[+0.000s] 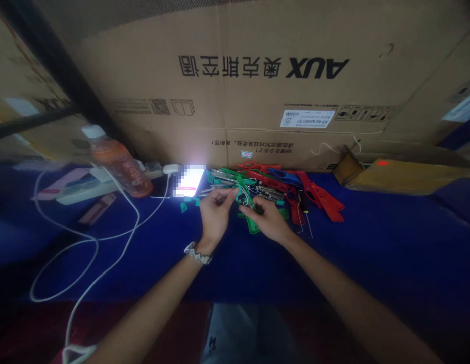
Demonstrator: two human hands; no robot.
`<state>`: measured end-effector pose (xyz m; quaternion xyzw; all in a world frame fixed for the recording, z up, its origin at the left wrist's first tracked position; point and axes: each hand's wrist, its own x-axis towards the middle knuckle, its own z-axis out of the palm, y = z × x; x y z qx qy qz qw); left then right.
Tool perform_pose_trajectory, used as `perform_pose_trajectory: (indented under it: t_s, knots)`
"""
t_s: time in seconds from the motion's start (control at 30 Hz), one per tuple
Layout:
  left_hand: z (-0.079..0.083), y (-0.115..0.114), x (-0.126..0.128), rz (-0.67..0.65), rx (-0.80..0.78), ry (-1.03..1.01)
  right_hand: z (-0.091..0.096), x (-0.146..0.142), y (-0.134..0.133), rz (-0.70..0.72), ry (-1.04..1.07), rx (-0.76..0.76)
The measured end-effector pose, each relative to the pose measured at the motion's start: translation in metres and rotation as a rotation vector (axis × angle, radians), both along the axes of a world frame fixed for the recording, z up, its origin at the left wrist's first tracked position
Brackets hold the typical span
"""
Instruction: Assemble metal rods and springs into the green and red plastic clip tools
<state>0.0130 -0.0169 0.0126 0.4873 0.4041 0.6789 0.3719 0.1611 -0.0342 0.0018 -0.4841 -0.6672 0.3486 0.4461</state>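
Note:
My left hand, with a metal bracelet at the wrist, is closed in a pinch at the edge of a green plastic piece. My right hand has its fingers curled round the lower part of the same piece. Thin pale bent wires show on the green plastic between the hands; their exact form is too small to make out. Just behind lies a pile of metal rods, red plastic pieces and a blue plastic piece. Another green plastic part lies under my right hand.
A lit phone stands left of the pile. Further left are a drink bottle, a power strip and a looped white cable. A large cardboard box walls the back of the blue table. A screwdriver lies right.

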Motion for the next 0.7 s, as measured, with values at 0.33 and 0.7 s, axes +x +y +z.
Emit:
perform_pose_trajectory:
  t_s: [0.33, 0.7]
  knots:
    - [-0.006, 0.0, 0.015, 0.084, -0.019, -0.104, 0.002, -0.008, -0.002, 0.017, 0.03, -0.024]
    - [-0.004, -0.003, 0.013, 0.029, 0.02, 0.045, 0.003, -0.005, -0.002, 0.002, 0.019, 0.002]
